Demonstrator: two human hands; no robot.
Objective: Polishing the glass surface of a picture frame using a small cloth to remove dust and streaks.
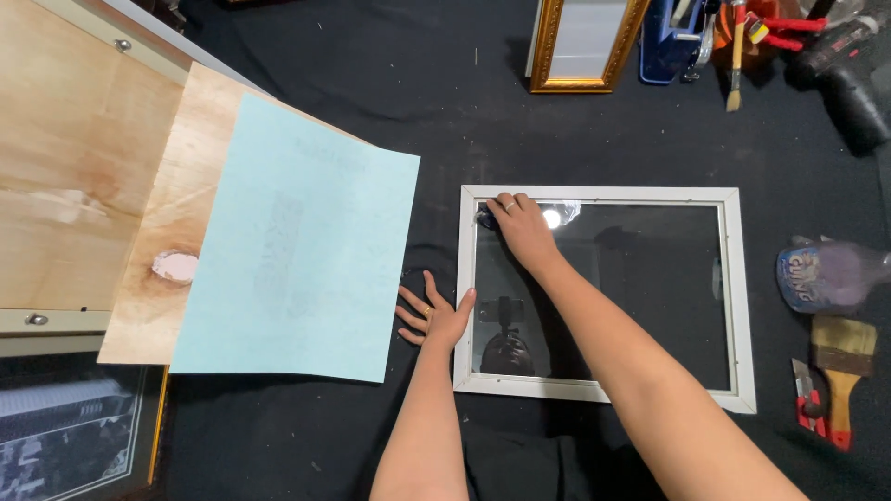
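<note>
Here, on a black cloth [445,102]:
Frame [601,195]: white, flat on the cloth, right of middle, glass [640,297] inside, shiny and dark.
Right hand [524,227]: on the glass at the far left corner, fingers bent down over something small and dark; too hidden to tell what.
Left hand [434,315]: flat on the cloth, fingers spread wide, holding nothing, thumb touching the frame's left edge.
Blue sheet [302,250]: just left of the frame, lying on a wood board [176,204].
Far side: gold frame [580,46] standing up.
Right side: bottle [826,274], brush [843,357], red knife [809,404], near the frame but apart.
Could go wrong: pressing too hard might crack the glass; the frame might slide on the cloth if the left hand lets go; a wide arm swing might knock the bottle.
</note>
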